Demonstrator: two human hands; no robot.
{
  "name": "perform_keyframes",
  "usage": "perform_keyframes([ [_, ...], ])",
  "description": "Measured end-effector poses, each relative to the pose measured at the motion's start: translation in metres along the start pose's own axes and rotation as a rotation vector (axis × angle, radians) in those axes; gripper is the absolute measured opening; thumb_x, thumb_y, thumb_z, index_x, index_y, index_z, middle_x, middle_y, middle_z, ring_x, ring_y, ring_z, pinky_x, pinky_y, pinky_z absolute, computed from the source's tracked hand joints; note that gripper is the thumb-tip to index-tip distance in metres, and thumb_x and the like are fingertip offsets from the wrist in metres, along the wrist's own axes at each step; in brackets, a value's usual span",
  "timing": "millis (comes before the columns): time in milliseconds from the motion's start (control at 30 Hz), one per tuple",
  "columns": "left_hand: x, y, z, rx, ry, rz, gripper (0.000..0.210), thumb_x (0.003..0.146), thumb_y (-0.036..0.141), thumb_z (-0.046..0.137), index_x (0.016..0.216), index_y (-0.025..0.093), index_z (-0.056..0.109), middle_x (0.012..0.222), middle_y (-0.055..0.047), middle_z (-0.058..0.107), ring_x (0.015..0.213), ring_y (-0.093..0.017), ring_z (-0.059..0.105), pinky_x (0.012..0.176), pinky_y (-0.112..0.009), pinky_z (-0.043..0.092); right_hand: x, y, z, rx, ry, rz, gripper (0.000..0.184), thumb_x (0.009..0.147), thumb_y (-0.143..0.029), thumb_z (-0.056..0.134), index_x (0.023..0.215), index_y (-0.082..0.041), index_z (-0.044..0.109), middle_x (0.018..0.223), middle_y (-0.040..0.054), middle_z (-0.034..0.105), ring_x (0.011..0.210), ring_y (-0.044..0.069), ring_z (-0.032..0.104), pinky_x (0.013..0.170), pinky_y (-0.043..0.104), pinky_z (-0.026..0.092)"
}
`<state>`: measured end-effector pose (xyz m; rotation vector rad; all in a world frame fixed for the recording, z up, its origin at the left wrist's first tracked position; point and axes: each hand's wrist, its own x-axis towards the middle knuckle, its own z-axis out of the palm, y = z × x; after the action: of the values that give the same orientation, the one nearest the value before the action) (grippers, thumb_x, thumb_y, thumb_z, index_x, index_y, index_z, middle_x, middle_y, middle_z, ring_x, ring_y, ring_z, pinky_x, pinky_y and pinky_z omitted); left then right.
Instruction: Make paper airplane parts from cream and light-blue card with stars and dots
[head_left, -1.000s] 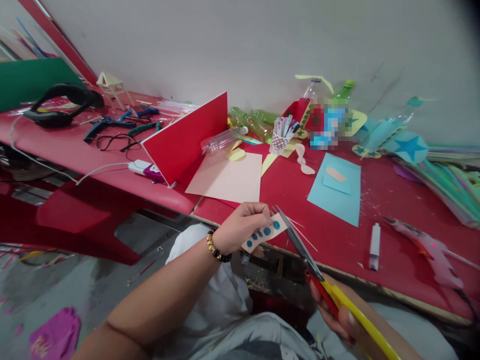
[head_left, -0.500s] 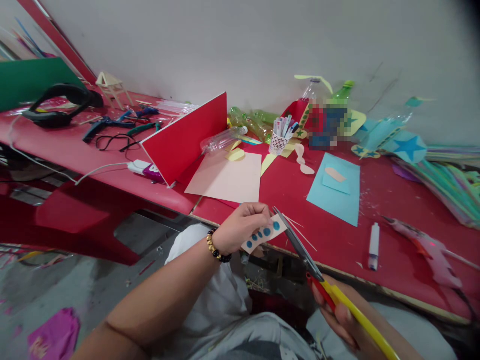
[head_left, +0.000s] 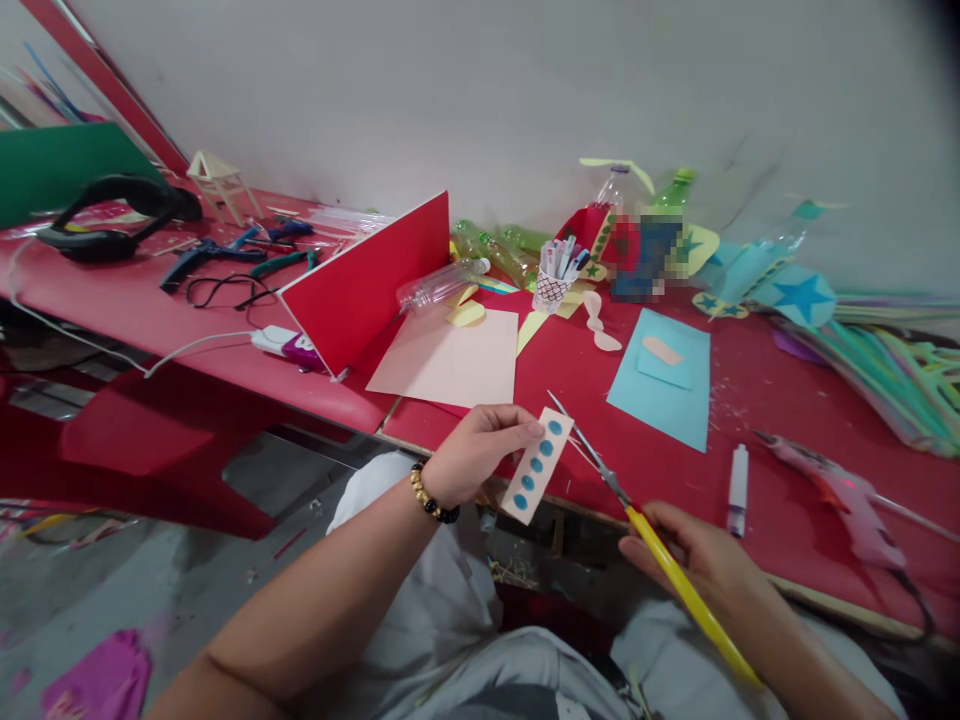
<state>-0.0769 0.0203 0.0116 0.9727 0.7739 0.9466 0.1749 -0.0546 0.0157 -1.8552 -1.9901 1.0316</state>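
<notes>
Fingers of the left hand [head_left: 491, 450] pinch the upper left edge of a pale strip [head_left: 536, 465] bearing five blue dots; the strip slants down below the fingertips, over the near edge of the table [head_left: 559, 385]. The right hand [head_left: 694, 560], its fingers wrapped round the yellow handle, holds scissors [head_left: 616, 488]; the blades point away, nearly together, just right of the strip. Whether they touch it cannot be told.

Beyond the left fingers lies a pink sheet [head_left: 457, 360], with a clear bottle [head_left: 442, 287] at its far edge. To their far left, a red board [head_left: 375, 285] stands upright, in the way between these fingers and a blue tool [head_left: 196, 260]. Straight beyond the fingertips stands a pen cup [head_left: 553, 291].

Near the right fingers lies a marker [head_left: 738, 490]; farther right, a glue gun [head_left: 847, 500]; beyond them, a blue sheet [head_left: 691, 420]. Straws [head_left: 885, 380] lie farthest right.
</notes>
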Motion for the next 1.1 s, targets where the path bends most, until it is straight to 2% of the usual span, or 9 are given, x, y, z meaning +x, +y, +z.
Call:
perform_keyframes([
  [100,0.001,0.000,0.000,0.010,0.040,-0.005,0.023,0.077,0.034,0.069,0.073,0.012,0.065,0.064,0.000,0.062,0.055,-0.006,0.054,0.056,-0.017,0.042,0.007,-0.011,-0.012,-0.211,0.077,-0.050,0.028,0.082,-0.049,0.054,0.082,-0.021,0.053,0.068,-0.0005,0.056,0.059,0.015,0.050,0.053,0.026,0.036],
  [200,0.001,0.000,-0.002,0.001,0.065,-0.013,0.022,0.076,0.033,0.070,0.073,0.012,0.066,0.062,0.001,0.061,0.053,-0.006,0.054,0.054,-0.017,0.041,0.023,-0.021,-0.015,-0.361,0.223,-0.062,0.030,0.081,-0.046,0.054,0.095,-0.019,0.055,0.088,0.0076,0.064,0.077,0.024,0.060,0.065,0.032,0.042],
  [267,0.001,0.001,-0.004,-0.011,0.090,-0.014,0.021,0.076,0.033,0.070,0.073,0.013,0.065,0.062,0.001,0.062,0.052,-0.006,0.053,0.052,-0.017,0.041,0.041,-0.027,-0.012,-0.417,0.259,-0.032,0.029,0.081,-0.040,0.056,0.098,-0.017,0.057,0.096,0.0125,0.065,0.088,0.029,0.062,0.071,0.035,0.043],
  [367,0.001,0.000,-0.007,-0.039,0.123,-0.025,0.021,0.077,0.034,0.070,0.075,0.014,0.065,0.065,0.000,0.063,0.055,-0.008,0.056,0.055,-0.018,0.044,0.072,-0.036,-0.003,-0.369,0.277,-0.061,0.026,0.078,-0.032,0.060,0.096,-0.013,0.060,0.098,0.0178,0.064,0.093,0.033,0.061,0.073,0.039,0.043],
  [467,0.002,-0.002,-0.010,-0.036,0.134,-0.018,0.020,0.076,0.034,0.070,0.075,0.014,0.065,0.067,0.000,0.064,0.056,-0.008,0.057,0.057,-0.019,0.046,0.095,-0.046,0.006,-0.289,0.307,-0.113,0.025,0.078,-0.028,0.061,0.097,-0.012,0.062,0.100,0.0182,0.063,0.093,0.032,0.061,0.076,0.040,0.044],
  [633,0.006,-0.003,-0.005,-0.002,0.137,-0.002,0.020,0.077,0.034,0.070,0.075,0.014,0.066,0.067,0.000,0.064,0.057,-0.008,0.056,0.057,-0.018,0.045,0.097,-0.055,0.001,-0.003,0.329,-0.268,0.023,0.083,-0.031,0.058,0.101,-0.017,0.063,0.104,0.0114,0.063,0.100,0.025,0.057,0.084,0.035,0.044],
  [800,0.021,0.006,0.021,0.109,0.074,-0.022,0.024,0.075,0.036,0.070,0.073,0.012,0.067,0.067,-0.002,0.064,0.059,-0.009,0.055,0.056,-0.018,0.044,0.073,-0.041,-0.015,0.361,0.271,-0.305,0.042,0.095,-0.046,0.032,0.091,-0.017,0.063,0.077,0.0042,0.064,0.069,0.015,0.059,0.063,0.025,0.047],
  [933,0.041,0.009,0.051,0.185,0.007,-0.050,0.026,0.073,0.036,0.070,0.071,0.011,0.066,0.064,-0.001,0.062,0.056,-0.009,0.054,0.054,-0.018,0.045,0.061,-0.027,-0.025,0.517,0.291,-0.269,0.037,0.092,-0.048,0.042,0.083,-0.017,0.059,0.065,-0.0003,0.056,0.057,0.011,0.050,0.054,0.023,0.042],
  [1100,0.063,0.003,0.080,0.227,-0.075,-0.073,0.025,0.073,0.036,0.069,0.075,0.011,0.067,0.069,-0.002,0.063,0.059,-0.010,0.056,0.055,-0.021,0.049,0.059,-0.006,-0.045,0.552,0.367,-0.214,0.033,0.088,-0.046,0.049,0.076,-0.016,0.057,0.060,-0.0019,0.053,0.052,0.010,0.045,0.050,0.023,0.037],
])
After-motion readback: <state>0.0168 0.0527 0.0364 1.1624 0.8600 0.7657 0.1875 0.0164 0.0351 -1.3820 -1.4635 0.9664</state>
